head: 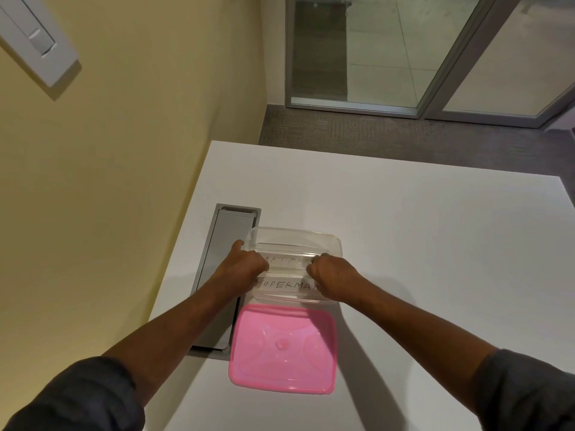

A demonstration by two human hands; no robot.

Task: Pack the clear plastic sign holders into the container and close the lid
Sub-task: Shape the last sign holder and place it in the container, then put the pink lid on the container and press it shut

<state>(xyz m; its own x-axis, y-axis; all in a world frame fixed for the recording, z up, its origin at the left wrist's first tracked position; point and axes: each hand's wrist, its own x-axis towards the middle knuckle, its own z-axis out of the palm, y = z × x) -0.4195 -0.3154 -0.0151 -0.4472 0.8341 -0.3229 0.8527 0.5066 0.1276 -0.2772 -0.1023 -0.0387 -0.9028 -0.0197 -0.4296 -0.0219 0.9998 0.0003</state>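
Observation:
A clear plastic container (326, 241) stands open on the white table (435, 259). Inside it lie two clear sign holders: one with a paper reading BATMAN (287, 260) and, nearer to me, one reading SUPERMAN (287, 286). My left hand (245, 265) grips the left end of the BATMAN holder at the container's left side, its index finger stretched along the rim. My right hand (331, 275) pinches the right end of the same holder. The pink lid (283, 348) lies flat on the table just in front of the container.
A grey cable hatch (222, 275) is set into the table to the left of the container. A yellow wall with a light switch (37, 38) rises at the left. Carpet and glass doors (404, 51) lie beyond the table's far edge.

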